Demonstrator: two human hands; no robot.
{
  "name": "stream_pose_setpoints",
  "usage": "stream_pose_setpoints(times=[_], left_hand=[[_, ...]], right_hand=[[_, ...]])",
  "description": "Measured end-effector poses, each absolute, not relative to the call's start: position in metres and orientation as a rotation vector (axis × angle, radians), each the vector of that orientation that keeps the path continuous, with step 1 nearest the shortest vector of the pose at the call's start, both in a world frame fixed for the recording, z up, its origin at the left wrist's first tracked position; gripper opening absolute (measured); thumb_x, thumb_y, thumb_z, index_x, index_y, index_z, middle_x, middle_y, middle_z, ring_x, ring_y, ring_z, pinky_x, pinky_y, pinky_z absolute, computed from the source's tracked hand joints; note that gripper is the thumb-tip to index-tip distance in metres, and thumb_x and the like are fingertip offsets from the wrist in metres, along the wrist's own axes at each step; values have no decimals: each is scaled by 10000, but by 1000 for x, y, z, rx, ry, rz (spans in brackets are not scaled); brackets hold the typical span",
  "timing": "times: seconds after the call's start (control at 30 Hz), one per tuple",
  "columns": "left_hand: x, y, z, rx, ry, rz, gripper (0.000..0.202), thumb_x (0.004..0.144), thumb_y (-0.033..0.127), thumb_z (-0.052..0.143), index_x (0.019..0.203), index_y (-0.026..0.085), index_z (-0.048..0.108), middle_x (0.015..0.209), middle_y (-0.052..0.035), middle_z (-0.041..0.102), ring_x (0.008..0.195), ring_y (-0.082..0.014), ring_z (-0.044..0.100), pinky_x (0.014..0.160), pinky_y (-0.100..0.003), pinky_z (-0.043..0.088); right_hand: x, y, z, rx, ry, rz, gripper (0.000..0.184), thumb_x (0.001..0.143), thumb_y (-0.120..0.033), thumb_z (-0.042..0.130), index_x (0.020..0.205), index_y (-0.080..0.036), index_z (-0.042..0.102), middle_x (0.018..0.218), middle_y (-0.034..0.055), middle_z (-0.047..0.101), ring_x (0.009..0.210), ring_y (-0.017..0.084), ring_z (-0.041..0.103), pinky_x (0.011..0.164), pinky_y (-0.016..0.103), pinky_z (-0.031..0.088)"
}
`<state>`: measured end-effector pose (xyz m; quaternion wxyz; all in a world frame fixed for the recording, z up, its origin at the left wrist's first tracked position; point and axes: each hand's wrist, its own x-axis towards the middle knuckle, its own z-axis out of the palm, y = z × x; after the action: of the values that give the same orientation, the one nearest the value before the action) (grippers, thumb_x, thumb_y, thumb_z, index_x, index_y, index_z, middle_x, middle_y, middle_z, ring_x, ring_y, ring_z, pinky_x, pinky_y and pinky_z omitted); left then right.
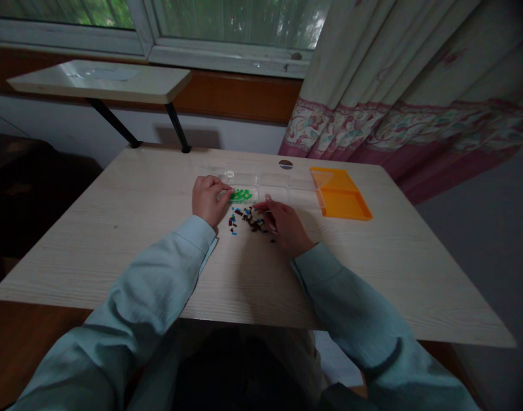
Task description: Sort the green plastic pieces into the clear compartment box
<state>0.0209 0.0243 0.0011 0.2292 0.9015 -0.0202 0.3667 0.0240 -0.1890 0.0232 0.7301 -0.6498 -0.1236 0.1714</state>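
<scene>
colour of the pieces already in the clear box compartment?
Green. The pieces sit in the clear box by the left hand; head view.

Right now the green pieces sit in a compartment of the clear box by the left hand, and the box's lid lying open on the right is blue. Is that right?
Not quite: the lid is orange, not blue, as the head view shows. The rest holds: the green pieces sit in a compartment of the clear box by the left hand.

Pale wooden table (116,228), small white side table (102,83) under a window (227,28), patterned curtain (406,97) at right, dim daylight
</scene>
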Motion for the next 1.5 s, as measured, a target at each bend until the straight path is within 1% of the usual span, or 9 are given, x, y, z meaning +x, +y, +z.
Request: stream_pose_setpoints(times=[0.33, 0.47, 0.53, 0.6, 0.67, 0.77, 0.97, 1.23, 1.5], left_hand=[[20, 23, -2, 2524, -68, 914, 205, 866, 290, 545, 968, 239, 715, 900, -58, 570, 937, -221, 454, 861, -408, 386], [19, 22, 0, 2509, -78, 938, 223, 874, 267, 521, 995, 237, 706, 900, -61, 567, 933, -226, 454, 858, -408, 387], [19, 22, 0, 2504, -93, 940, 230, 869, 228, 512, 999, 237, 702, 896, -62, 564, 928, -227, 454, 860, -406, 386], [18, 21, 0, 2502, -114, 936, 257, 855, 170, 498, 1000, 239, 699, 893, -62, 560, 925, -227, 453, 862, -403, 385], [18, 20, 0, 2500, -131, 934, 297, 837, 117, 480, 996, 243, 697, 892, -62, 557, 925, -227, 452, 861, -399, 383], [19, 19, -1, 2491, -138, 940, 328, 823, 86, 464, 985, 249, 698, 887, -60, 553, 919, -227, 451, 857, -395, 382], [19, 18, 0, 2489, -137, 924, 335, 811, 76, 461, 983, 246, 692, 899, -59, 550, 925, -222, 454, 862, -395, 385], [19, 18, -1, 2488, -141, 908, 327, 808, 86, 473, 991, 252, 687, 915, -57, 554, 937, -224, 455, 878, -404, 383], [19, 17, 0, 2480, -132, 914, 311, 829, 100, 469, 990, 253, 687, 905, -56, 553, 940, -221, 454, 877, -400, 387]], right_hand=[[21, -189, 24, -1517, -313, 392, 527, 804, -657, 492, 844, -176, 703, 461, -59, 385, 380, 59, 287, 386, 229, 173], [24, -190, 19, -1680, -407, 274, 497, 848, -611, 454, 867, -183, 704, 574, -20, 513, 418, 73, 349, 419, 239, 254], [26, -189, 16, -1860, -579, 93, 403, 869, -529, 491, 872, -189, 708, 697, 15, 589, 535, 105, 469, 510, 252, 354], [26, -186, 13, -2035, -849, -106, 287, 890, -415, 520, 910, -199, 708, 839, 48, 624, 734, 150, 548, 662, 275, 416], [24, -181, 11, -2158, -1093, -261, 226, 910, -316, 507, 954, -208, 701, 947, 65, 625, 887, 181, 541, 795, 302, 410], [20, -170, 9, -2301, -1229, -410, 205, 916, -251, 493, 955, -224, 693, 1018, 64, 619, 984, 207, 494, 888, 345, 360], [13, -156, 12, -2479, -1219, -459, 171, 896, -224, 524, 963, -233, 681, 1062, 68, 598, 1033, 235, 451, 882, 369, 318], [13, -158, 11, -2518, -1213, -444, 206, 902, -201, 497, 1027, -241, 656, 1051, 64, 588, 1028, 233, 442, 854, 365, 314], [15, -160, 11, -2505, -1176, -404, 173, 900, -230, 518, 1001, -230, 658, 1051, 66, 592, 1044, 235, 435, 859, 365, 304]])
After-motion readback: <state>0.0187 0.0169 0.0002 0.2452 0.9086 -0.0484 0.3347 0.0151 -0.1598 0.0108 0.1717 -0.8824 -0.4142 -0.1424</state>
